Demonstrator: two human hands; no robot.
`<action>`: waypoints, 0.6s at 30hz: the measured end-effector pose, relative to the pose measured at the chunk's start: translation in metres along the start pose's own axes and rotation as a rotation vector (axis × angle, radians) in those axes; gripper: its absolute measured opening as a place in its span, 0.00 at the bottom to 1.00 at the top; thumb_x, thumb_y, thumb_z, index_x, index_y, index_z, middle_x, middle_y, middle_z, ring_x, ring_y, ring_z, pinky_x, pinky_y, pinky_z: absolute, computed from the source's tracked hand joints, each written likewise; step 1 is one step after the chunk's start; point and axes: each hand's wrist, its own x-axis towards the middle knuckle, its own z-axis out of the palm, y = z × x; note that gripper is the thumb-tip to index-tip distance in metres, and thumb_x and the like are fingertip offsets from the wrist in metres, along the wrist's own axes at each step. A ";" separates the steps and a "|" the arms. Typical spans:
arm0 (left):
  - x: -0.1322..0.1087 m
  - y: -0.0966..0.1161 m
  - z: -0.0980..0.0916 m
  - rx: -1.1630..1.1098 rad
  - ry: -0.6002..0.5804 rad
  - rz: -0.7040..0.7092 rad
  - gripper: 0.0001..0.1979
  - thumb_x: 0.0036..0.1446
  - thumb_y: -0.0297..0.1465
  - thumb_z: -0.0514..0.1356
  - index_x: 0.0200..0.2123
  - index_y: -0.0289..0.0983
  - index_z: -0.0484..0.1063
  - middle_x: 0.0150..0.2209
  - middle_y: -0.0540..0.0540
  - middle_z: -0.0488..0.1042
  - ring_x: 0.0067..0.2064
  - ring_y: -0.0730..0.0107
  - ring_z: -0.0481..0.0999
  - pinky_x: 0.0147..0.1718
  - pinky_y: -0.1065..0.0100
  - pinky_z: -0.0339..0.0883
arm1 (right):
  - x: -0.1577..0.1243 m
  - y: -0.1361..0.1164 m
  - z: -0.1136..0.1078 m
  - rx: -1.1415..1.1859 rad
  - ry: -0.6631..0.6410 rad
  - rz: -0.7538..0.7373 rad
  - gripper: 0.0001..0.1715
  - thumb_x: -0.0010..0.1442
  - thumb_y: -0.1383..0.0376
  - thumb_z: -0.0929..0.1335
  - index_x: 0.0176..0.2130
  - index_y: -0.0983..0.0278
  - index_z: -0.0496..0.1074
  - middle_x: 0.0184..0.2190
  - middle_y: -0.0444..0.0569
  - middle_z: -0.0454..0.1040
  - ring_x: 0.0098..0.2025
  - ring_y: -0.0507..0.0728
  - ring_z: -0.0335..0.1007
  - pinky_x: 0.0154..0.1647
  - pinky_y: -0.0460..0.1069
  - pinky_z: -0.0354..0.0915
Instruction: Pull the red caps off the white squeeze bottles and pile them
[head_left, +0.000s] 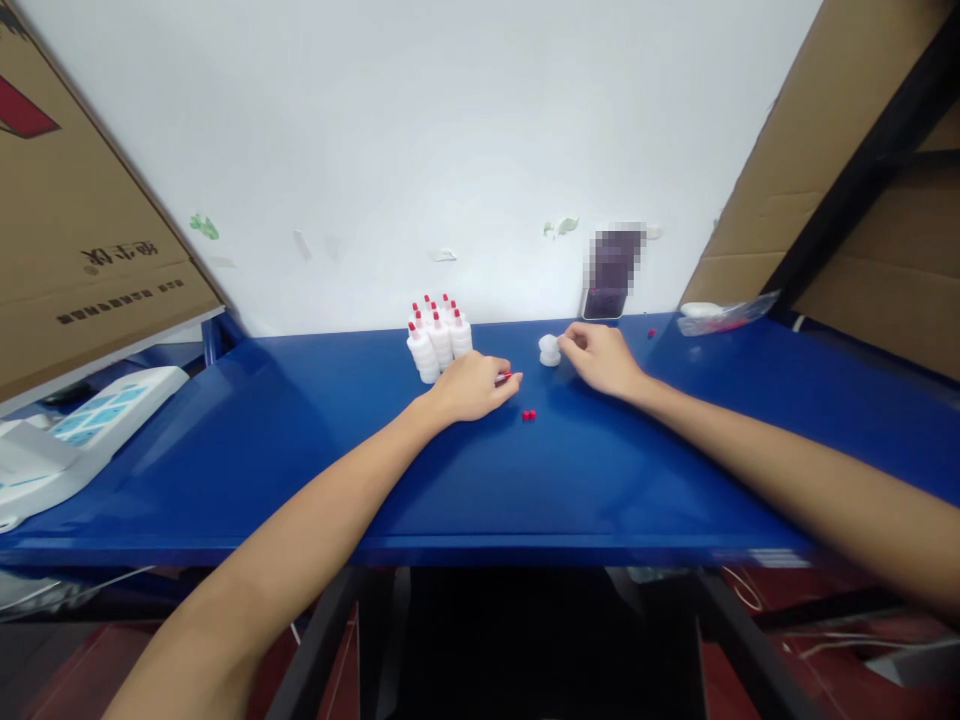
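Observation:
My left hand (474,387) is closed in a pinch on a small red-tipped nozzle (503,377), just right of a tight cluster of white squeeze bottles (439,345) standing upright with red tips. Across a short gap, my right hand (598,356) has thumb and fingers pinched together at the right side of a small white bottle (550,350). This one has a rounded, waisted shape and shows no red tip. Its far side and the exact finger contact are hard to make out. Two small red caps (529,415) lie close together on the blue table, between and nearer than my hands.
A phone (607,300) leans on the white wall behind the blue table (487,490). Another small red piece (651,333) and a clear plastic bag (724,316) lie at right. A white power strip (97,430) is at left. Cardboard (97,200) stands on both sides.

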 end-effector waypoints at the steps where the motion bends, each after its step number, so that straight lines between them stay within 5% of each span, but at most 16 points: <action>1: 0.000 0.000 0.000 -0.004 -0.006 0.008 0.21 0.67 0.43 0.51 0.27 0.38 0.71 0.24 0.46 0.73 0.26 0.66 0.69 0.27 0.65 0.56 | 0.000 0.000 0.001 -0.002 0.000 -0.009 0.14 0.62 0.59 0.64 0.27 0.62 0.68 0.22 0.46 0.72 0.26 0.54 0.64 0.31 0.50 0.56; 18: -0.002 -0.005 -0.001 -0.027 -0.057 0.046 0.17 0.66 0.42 0.53 0.36 0.38 0.76 0.28 0.46 0.77 0.30 0.64 0.74 0.30 0.66 0.59 | -0.007 -0.002 0.002 0.013 -0.121 -0.095 0.17 0.65 0.57 0.63 0.34 0.64 0.74 0.23 0.45 0.72 0.26 0.54 0.65 0.32 0.49 0.56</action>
